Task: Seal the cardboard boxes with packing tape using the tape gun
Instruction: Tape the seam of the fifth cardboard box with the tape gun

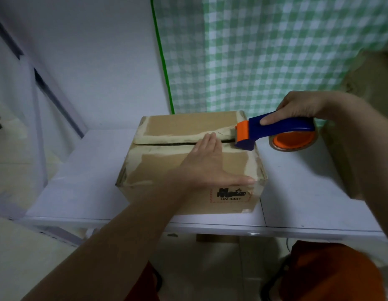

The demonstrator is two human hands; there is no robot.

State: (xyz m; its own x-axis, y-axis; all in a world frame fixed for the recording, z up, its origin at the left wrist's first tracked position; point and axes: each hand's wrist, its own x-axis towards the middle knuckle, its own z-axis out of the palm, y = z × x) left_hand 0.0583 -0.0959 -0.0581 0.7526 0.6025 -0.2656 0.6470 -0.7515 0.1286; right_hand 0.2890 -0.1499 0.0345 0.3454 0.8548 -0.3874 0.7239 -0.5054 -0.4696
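A brown cardboard box point(167, 168) with old tape strips stands on the white table point(308, 187). Its top flaps meet at a dark seam running left to right. My left hand point(210, 164) lies flat, palm down, on the near flap, fingertips at the seam. My right hand point(301, 107) grips the blue handle of the tape gun point(273, 129), whose orange-and-blue head touches the right end of the seam. The roll of tape point(294, 141) on its orange hub hangs past the box's right edge.
A green checked curtain point(275, 57) hangs behind the box and table. A white wall and frame stand to the left. The table's front edge runs below the box; orange clothing point(332, 272) shows beneath it.
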